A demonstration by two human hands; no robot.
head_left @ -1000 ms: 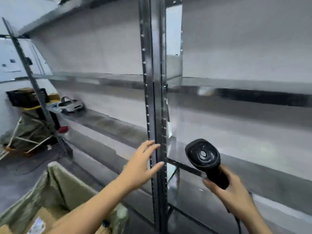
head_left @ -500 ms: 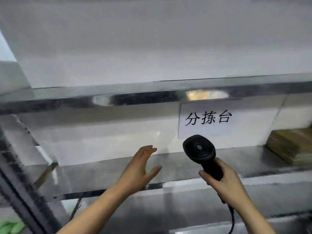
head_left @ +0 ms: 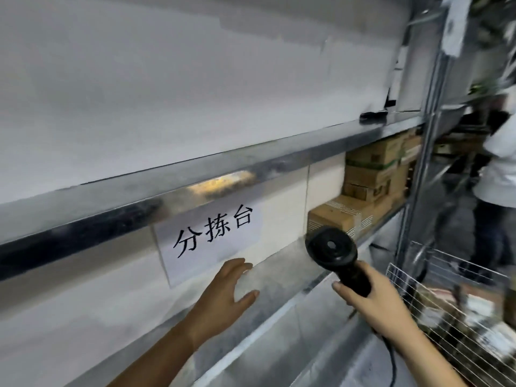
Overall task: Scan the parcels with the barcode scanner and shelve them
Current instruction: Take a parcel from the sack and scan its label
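Observation:
My right hand (head_left: 377, 300) grips the handle of a black barcode scanner (head_left: 332, 250), its round head turned toward me and its cable hanging down by my wrist. My left hand (head_left: 226, 291) is held out with straight fingers and holds nothing, just above a metal shelf (head_left: 279, 308). Brown cardboard parcels (head_left: 371, 174) are stacked at the right end of that shelf, behind the scanner. A wire basket (head_left: 452, 308) at the lower right holds several wrapped parcels.
A white paper sign with black characters (head_left: 212, 238) hangs on the wall behind the shelf. An upper metal shelf edge (head_left: 195, 185) crosses the view. A steel upright (head_left: 424, 141) stands at the right. A person in a white top (head_left: 499, 152) stands beyond it.
The view has swung right along the shelving, from the left upright past the sign to the stacked parcels and wire basket. Both hands keep the same pose, the scanner still held.

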